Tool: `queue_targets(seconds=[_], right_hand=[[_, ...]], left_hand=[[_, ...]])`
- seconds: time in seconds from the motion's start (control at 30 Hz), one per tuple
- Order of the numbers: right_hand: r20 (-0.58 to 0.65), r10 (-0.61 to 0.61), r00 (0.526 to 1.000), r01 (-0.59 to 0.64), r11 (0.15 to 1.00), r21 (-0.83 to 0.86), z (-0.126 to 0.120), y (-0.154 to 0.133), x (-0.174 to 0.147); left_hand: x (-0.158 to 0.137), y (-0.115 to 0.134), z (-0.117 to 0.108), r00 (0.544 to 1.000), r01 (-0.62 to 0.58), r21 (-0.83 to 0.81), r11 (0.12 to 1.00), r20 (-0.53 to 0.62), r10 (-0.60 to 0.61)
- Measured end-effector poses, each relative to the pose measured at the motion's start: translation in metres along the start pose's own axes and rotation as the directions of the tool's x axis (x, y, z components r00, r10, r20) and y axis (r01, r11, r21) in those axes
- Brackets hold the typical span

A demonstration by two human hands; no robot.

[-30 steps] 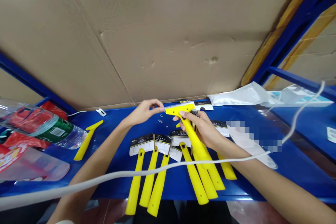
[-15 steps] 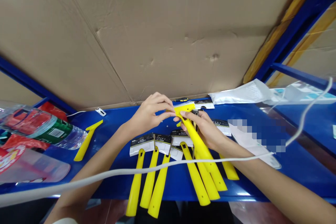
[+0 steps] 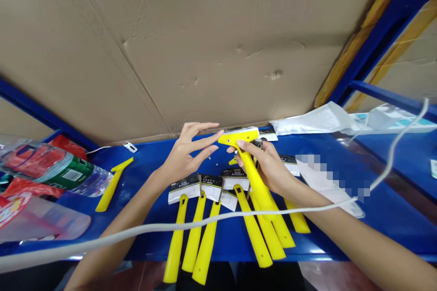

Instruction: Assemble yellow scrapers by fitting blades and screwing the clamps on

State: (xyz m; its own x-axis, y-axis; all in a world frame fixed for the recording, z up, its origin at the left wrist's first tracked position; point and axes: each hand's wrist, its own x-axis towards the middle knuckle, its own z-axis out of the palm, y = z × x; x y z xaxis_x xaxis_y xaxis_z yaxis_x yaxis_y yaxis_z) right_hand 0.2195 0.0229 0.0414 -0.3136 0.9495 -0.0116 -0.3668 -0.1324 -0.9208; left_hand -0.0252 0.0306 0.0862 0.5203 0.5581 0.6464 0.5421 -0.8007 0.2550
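Note:
A yellow scraper (image 3: 251, 166) with a wide T-shaped head is gripped in my right hand (image 3: 269, 163), its thumb on the neck. A pale strip (image 3: 241, 132) runs along the head's far edge, and two holes show in its face. Part of a dark metal tool (image 3: 258, 143) sticks out by the same hand; its kind is hidden. My left hand (image 3: 191, 148) is open with fingers spread, the fingertips close to the left end of the head. Whether they touch it I cannot tell. Below lie several yellow handles (image 3: 175, 245) and black-and-white packet cards (image 3: 184, 187).
A white cable (image 3: 150, 223) crosses in front of both forearms. At left are a plastic bottle (image 3: 80, 175), a clear cup (image 3: 64, 218) and another yellow scraper piece (image 3: 111, 186). Cardboard (image 3: 218, 45) walls the back of the blue table (image 3: 150, 159). A white packet (image 3: 314, 120) lies at back right.
My left hand has let go of the scraper head and drawn a little left, its fingers spreading. The head has tipped up slightly, so its holes and pale strip show more.

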Motion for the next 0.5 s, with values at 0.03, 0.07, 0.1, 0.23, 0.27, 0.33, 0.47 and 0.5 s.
queue_targets(seconds=[0.03, 0.07, 0.1, 0.23, 0.27, 0.33, 0.47, 0.5], right_hand=[[-0.008, -0.018, 1.000, 0.018, 1.000, -0.007, 0.000, -0.001, -0.001], [-0.017, -0.033, 0.999, 0.033, 0.999, -0.008, 0.000, -0.003, -0.001], [-0.029, -0.048, 0.998, 0.047, 0.999, -0.004, 0.000, -0.004, -0.002], [-0.062, -0.073, 0.995, 0.075, 0.997, 0.031, 0.000, -0.007, -0.001], [-0.065, -0.073, 0.995, 0.075, 0.996, 0.037, 0.000, -0.007, -0.001], [-0.062, -0.073, 0.995, 0.076, 0.996, 0.046, 0.000, -0.006, 0.000], [-0.066, -0.066, 0.996, 0.070, 0.996, 0.048, 0.000, -0.005, 0.001], [-0.063, -0.060, 0.996, 0.063, 0.997, 0.043, 0.001, -0.004, 0.001]], left_hand=[[-0.003, -0.002, 0.002, 0.997, 0.054, -0.027, 0.998, -0.053, -0.056], [-0.006, -0.005, 0.005, 0.986, 0.122, -0.069, 0.990, -0.104, -0.129], [-0.009, -0.011, 0.009, 0.967, 0.197, -0.122, 0.973, -0.138, -0.213], [-0.023, -0.044, 0.034, 0.893, 0.442, -0.188, 0.877, 0.180, -0.412], [-0.026, -0.052, 0.039, 0.868, 0.446, -0.135, 0.885, 0.304, -0.392], [-0.029, -0.066, 0.048, 0.813, 0.421, -0.019, 0.907, 0.451, -0.369], [-0.027, -0.078, 0.055, 0.751, 0.378, 0.044, 0.925, 0.570, -0.334], [-0.026, -0.079, 0.055, 0.743, 0.368, 0.028, 0.929, 0.592, -0.312]])
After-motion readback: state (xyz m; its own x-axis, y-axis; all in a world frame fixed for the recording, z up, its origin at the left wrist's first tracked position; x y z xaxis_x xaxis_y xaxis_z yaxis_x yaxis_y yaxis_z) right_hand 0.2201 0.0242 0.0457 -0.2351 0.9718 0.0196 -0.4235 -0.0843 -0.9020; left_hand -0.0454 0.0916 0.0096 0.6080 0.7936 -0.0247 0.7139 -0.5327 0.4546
